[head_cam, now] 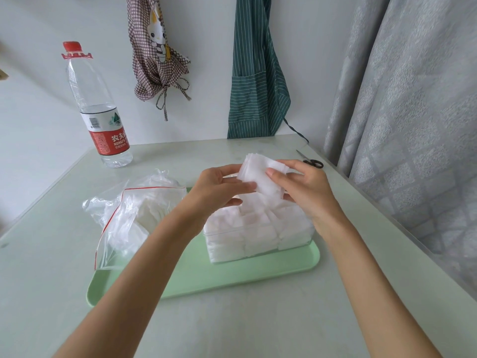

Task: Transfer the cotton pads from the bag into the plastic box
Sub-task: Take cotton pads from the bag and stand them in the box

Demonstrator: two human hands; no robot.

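A stack of white cotton pads [260, 174] is held in the air between both hands, just above the clear plastic box [258, 233]. My left hand [219, 189] pinches the stack's left side, and my right hand [302, 187] grips its right side with the thumb on top. The box holds rows of white pads nearly up to its rim. To its left lies a clear zip bag [134, 213] with a red seal line, open and crumpled, with more pads inside.
Box and bag sit on a pale green tray [232, 275] on a white table. A water bottle [100, 112] stands at the back left. Small scissors [311, 160] lie at the back right near a grey curtain [413, 99]. Two aprons hang on the wall.
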